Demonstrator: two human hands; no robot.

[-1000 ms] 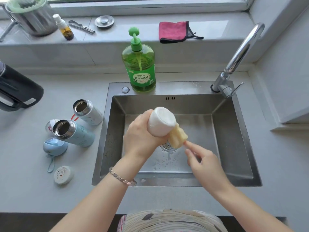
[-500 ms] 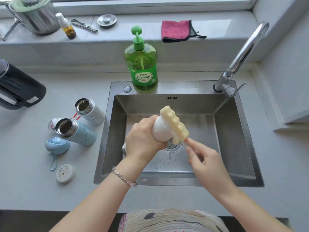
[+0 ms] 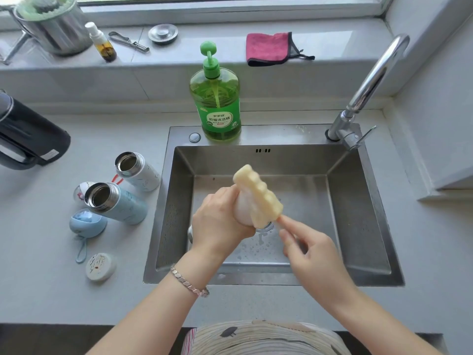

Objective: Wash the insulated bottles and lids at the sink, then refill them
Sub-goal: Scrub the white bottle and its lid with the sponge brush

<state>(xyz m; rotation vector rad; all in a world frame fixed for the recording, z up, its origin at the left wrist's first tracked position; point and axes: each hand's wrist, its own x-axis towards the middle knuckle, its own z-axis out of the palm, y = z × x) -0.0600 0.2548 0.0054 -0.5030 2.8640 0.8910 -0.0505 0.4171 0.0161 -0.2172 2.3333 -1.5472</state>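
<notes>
— On the counter's near edge, left of the sink [image 3: 358, 201], what lies there?

— A white lid [image 3: 101, 266], flat, with a blue lid [image 3: 87, 224] and its loop just beyond it.

— And your hands?

— Both are over the basin. My left hand [image 3: 220, 221], with a bracelet [image 3: 189, 284] on its wrist, has its fingers wrapped round a white bottle [image 3: 240, 213]. The bottle is tilted, base up toward the right, with a bit of steel rim showing at the lower left. My right hand [image 3: 312, 254] pinches the lower end of a yellow ridged sponge brush [image 3: 258, 196] between thumb and forefinger, the other fingers loosely curled. The sponge lies against the bottle's base.

— Anything in the basin?

— Water drops on its floor, near the drain.

— The other bottles?

— A blue bottle [image 3: 122, 203] and a patterned white bottle [image 3: 140, 172] stand uncapped on the counter [image 3: 38, 290], close together. Their steel mouths look dark, and I cannot tell what is inside. A third lid [image 3: 80, 192] peeks out behind the blue one.

— Farther back?

— A black kettle [image 3: 28, 139] is at the left. A soap bottle [image 3: 217, 108], nearly full of green liquid, stands on the sink's back rim, and the tap [image 3: 371, 83] is at the right corner. On the sill [image 3: 332, 42] are a pink cloth [image 3: 268, 48], a small dropper bottle [image 3: 102, 44] holding amber liquid, and a steel pot [image 3: 53, 26] with something green on top.
</notes>
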